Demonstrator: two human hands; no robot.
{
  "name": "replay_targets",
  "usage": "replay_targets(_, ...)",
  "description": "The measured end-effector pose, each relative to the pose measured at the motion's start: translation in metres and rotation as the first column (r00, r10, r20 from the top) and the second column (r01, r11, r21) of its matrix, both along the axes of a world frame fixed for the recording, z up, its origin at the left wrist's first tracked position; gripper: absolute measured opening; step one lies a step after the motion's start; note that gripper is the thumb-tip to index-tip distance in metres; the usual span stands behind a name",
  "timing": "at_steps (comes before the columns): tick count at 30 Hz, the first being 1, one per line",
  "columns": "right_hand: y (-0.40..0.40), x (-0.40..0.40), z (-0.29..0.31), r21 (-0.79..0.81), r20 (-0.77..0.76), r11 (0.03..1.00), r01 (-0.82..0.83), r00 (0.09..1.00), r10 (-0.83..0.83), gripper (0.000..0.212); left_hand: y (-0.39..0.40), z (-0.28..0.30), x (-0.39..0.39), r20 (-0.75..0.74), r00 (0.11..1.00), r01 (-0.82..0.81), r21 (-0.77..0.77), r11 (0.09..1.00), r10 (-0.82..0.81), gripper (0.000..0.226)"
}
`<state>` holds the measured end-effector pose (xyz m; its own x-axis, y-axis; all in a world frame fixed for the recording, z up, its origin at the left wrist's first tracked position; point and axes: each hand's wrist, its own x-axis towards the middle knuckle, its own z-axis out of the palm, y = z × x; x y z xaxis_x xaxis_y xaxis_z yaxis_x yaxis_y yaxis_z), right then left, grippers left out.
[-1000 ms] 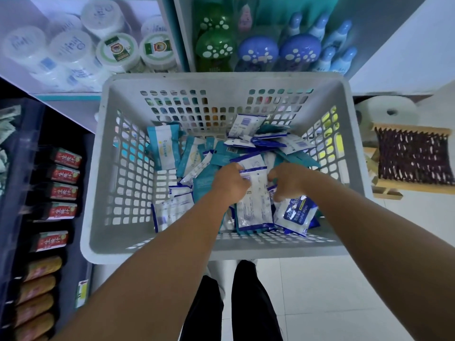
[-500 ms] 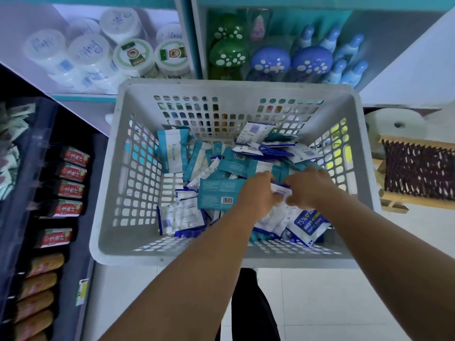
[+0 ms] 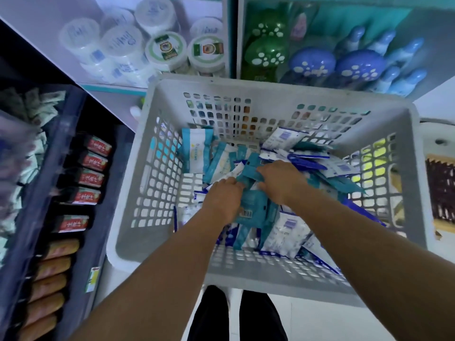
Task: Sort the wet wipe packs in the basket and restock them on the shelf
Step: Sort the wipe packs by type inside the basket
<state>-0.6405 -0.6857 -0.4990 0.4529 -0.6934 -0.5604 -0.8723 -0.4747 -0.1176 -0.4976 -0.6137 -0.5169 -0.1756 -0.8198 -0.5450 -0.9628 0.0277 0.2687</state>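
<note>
Shop shelves (image 3: 157, 77) behind grey basket (image 3: 246, 89); left hand (image 3: 225, 196), right hand (image 3: 283, 182) both grip-clamped on teal wipe packs (image 3: 256, 205).

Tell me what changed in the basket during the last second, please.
Both hands moved from the white packs near the front toward the middle of the pile. The left hand and the right hand now gather teal packs. The basket stayed in place, and the packs remain inside it.

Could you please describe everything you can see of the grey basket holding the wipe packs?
The grey basket is rectangular, apparently plastic, with a solid rim and perforated walls and floor. It sits upright before the shelves, holding a jumbled pile of teal and white-blue wipe packs. Both hands, left and right, reach inside among the packs.
</note>
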Motion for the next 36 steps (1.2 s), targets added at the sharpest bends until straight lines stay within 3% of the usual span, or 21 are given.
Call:
replay_targets(5, -0.008, 0.015, -0.011, -0.056, -0.124, 0.998, 0.000, 0.992, -0.007, 0.037, 0.003, -0.007, 0.016, -0.030, 0.995, -0.096, 0.001, 0.995, 0.096, 0.030)
replay_targets(8, -0.008, 0.021, -0.014, -0.106, -0.179, 0.994, -0.027, 0.984, 0.008, 0.024, 0.007, -0.007, 0.020, -0.123, 0.982, -0.132, 0.115, 0.985, 0.146, 0.044)
replay_targets(12, -0.009, 0.023, -0.012, -0.114, -0.205, 0.993, -0.038, 0.979, 0.014, 0.025, 0.006, -0.008, 0.015, -0.106, 0.994, -0.017, 0.141, 0.990, 0.032, 0.043)
replay_targets(16, -0.011, 0.020, -0.009, -0.171, -0.103, 0.984, 0.055, 0.992, -0.073, 0.023, 0.009, -0.011, 0.014, 0.028, 0.994, 0.100, 0.191, 0.976, -0.107, 0.033)
replay_targets(21, -0.016, 0.029, 0.003, -0.184, 0.194, 0.961, 0.207, 0.966, -0.171, 0.023, 0.014, -0.011, 0.018, 0.087, 0.982, 0.136, 0.296, 0.945, -0.168, 0.031)
replay_targets(25, -0.016, 0.040, 0.013, -0.125, 0.385, 0.949, 0.290, 0.896, -0.223, 0.019, 0.015, -0.004, 0.033, 0.042, 0.999, 0.008, 0.278, 0.960, -0.020, 0.027)
replay_targets(27, -0.017, 0.044, 0.015, -0.113, 0.440, 0.934, 0.340, 0.860, -0.260, 0.020, 0.012, 0.002, 0.046, 0.000, 0.986, -0.164, 0.210, 0.964, 0.167, 0.015)
replay_targets(29, -0.019, 0.050, 0.016, -0.100, 0.467, 0.923, 0.372, 0.837, -0.286, 0.023, 0.003, 0.010, 0.059, -0.030, 0.935, -0.347, 0.116, 0.931, 0.352, 0.009)
replay_targets(31, -0.022, 0.059, 0.015, -0.072, 0.497, 0.914, 0.400, 0.808, -0.315, 0.021, -0.008, 0.015, 0.069, -0.036, 0.881, -0.472, -0.012, 0.882, 0.471, 0.017)
replay_targets(36, -0.034, 0.083, -0.006, 0.007, 0.508, 0.891, 0.454, 0.766, -0.394, 0.016, -0.033, 0.017, 0.082, -0.014, 0.776, -0.620, -0.202, 0.758, 0.631, 0.029)
